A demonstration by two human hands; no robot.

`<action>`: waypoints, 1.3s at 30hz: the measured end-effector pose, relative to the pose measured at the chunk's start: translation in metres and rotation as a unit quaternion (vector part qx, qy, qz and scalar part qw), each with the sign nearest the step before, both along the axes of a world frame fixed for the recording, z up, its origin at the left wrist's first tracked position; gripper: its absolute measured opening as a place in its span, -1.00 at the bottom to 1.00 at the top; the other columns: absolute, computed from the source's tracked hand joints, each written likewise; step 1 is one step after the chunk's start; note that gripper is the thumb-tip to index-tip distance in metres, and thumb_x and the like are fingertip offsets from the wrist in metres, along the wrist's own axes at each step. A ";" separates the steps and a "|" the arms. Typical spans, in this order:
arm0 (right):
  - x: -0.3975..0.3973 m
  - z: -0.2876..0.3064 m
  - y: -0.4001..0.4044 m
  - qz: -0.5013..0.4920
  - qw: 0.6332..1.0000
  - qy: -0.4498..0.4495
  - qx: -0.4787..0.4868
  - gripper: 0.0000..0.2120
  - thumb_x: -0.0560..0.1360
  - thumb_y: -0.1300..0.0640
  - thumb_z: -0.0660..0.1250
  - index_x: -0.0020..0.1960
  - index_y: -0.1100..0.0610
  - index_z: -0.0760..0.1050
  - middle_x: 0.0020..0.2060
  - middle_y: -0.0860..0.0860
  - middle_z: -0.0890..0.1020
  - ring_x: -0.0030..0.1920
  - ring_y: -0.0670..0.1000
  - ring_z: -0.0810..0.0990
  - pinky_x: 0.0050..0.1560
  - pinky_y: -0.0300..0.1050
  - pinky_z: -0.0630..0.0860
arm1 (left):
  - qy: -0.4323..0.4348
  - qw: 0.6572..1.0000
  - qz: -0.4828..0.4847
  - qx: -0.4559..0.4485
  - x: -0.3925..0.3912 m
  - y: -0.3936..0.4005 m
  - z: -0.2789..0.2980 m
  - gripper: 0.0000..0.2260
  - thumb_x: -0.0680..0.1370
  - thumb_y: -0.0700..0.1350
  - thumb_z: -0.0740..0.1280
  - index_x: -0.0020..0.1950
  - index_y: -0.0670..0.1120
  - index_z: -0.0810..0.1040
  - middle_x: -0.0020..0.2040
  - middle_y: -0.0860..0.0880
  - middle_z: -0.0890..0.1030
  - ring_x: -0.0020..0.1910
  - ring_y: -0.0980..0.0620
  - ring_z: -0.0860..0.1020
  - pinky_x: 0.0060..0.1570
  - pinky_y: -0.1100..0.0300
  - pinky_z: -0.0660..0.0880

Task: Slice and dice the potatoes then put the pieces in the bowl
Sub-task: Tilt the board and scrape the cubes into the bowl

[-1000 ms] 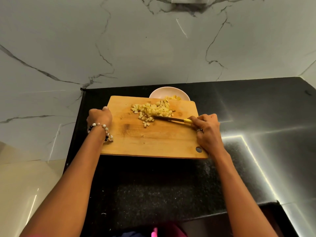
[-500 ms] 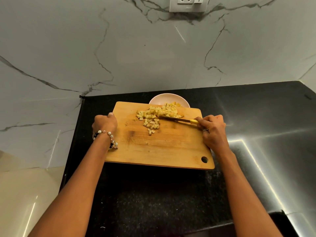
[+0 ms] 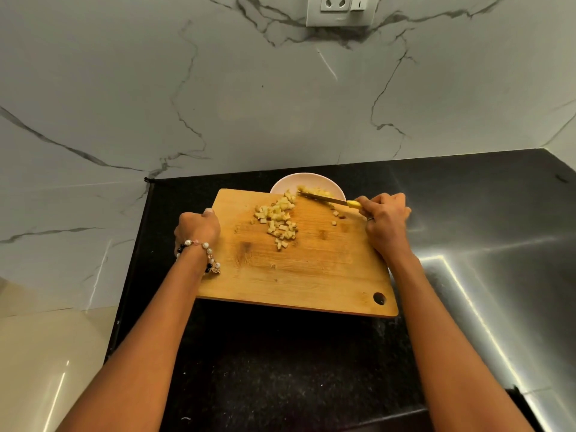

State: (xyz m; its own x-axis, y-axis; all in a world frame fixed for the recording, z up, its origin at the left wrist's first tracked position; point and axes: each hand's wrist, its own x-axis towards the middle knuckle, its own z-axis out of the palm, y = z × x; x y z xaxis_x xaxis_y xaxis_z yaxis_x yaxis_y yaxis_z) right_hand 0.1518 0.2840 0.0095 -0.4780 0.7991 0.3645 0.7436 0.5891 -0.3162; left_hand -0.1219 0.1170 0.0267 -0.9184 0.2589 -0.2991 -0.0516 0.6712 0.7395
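A wooden cutting board (image 3: 311,275) is held over the black counter, its far edge above a pale pink bowl (image 3: 290,182). Diced potato pieces (image 3: 277,219) lie in a heap near the board's far edge, and some pieces (image 3: 314,191) are in the bowl. My left hand (image 3: 196,229) grips the board's left edge. My right hand (image 3: 386,216) grips a yellow-handled knife (image 3: 324,199), whose blade lies along the far edge, tip at the bowl.
The black counter (image 3: 280,369) runs to a front edge near me and a left edge beside the marble wall. A wall socket (image 3: 339,9) sits high on the marble backsplash. A bright light strip reflects on the counter at the right.
The knife has swept towards the far edge and pushed part of the potato heap into the bowl. A few pieces remain scattered at the right of the board.
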 end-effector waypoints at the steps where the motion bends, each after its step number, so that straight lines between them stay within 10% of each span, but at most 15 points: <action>1: -0.002 0.002 0.000 -0.003 1.000 0.001 0.001 -0.74 0.56 0.27 0.24 0.18 0.11 0.59 -0.13 0.14 0.50 0.00 0.18 0.34 -0.10 0.00 0.19 | -0.002 1.000 0.000 -0.001 0.001 0.000 0.000 -0.77 0.58 0.04 0.23 -0.10 -0.11 0.50 -0.22 -0.05 0.50 -0.18 -0.06 0.52 -0.04 0.02 0.49; 12: 0.050 0.003 -0.031 0.057 0.997 0.041 0.022 -0.76 0.48 0.35 0.32 0.10 0.18 0.63 -0.21 0.11 0.59 -0.16 0.19 0.38 -0.29 0.13 0.37 | -0.001 1.000 0.020 0.013 -0.008 -0.009 0.000 -0.79 0.58 0.01 0.24 -0.09 -0.13 0.48 -0.19 -0.06 0.49 -0.20 -0.04 0.48 -0.14 0.09 0.39; 24: -0.009 -0.002 0.005 -0.025 0.999 -0.009 -0.043 -0.71 0.58 0.26 0.21 0.24 0.09 0.55 -0.07 0.14 0.52 0.05 0.20 0.33 -0.07 0.02 0.21 | -0.002 1.000 0.025 0.011 -0.012 -0.025 0.000 -0.74 0.58 0.01 0.24 -0.27 -0.07 0.40 -0.29 -0.02 0.44 -0.30 -0.01 0.46 -0.12 0.08 0.42; 39: 0.020 0.006 -0.094 0.094 0.994 0.048 -0.015 -0.56 0.34 0.37 0.20 0.13 0.11 0.63 -0.16 0.08 0.58 -0.11 0.19 0.39 -0.18 0.05 0.31 | -0.003 1.000 -0.012 0.001 0.016 0.010 0.008 -0.72 0.59 0.02 0.21 0.10 -0.17 0.51 -0.12 -0.08 0.51 -0.17 -0.05 0.50 -0.14 0.07 0.43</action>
State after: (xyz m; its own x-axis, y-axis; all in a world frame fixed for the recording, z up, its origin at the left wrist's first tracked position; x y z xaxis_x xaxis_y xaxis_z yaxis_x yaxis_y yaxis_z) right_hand 0.1713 0.1897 0.0155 -0.5838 0.7107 0.3925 0.5873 0.7035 -0.4002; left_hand -0.1056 0.1267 0.0350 -0.9104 0.2810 -0.3036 -0.0397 0.6712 0.7402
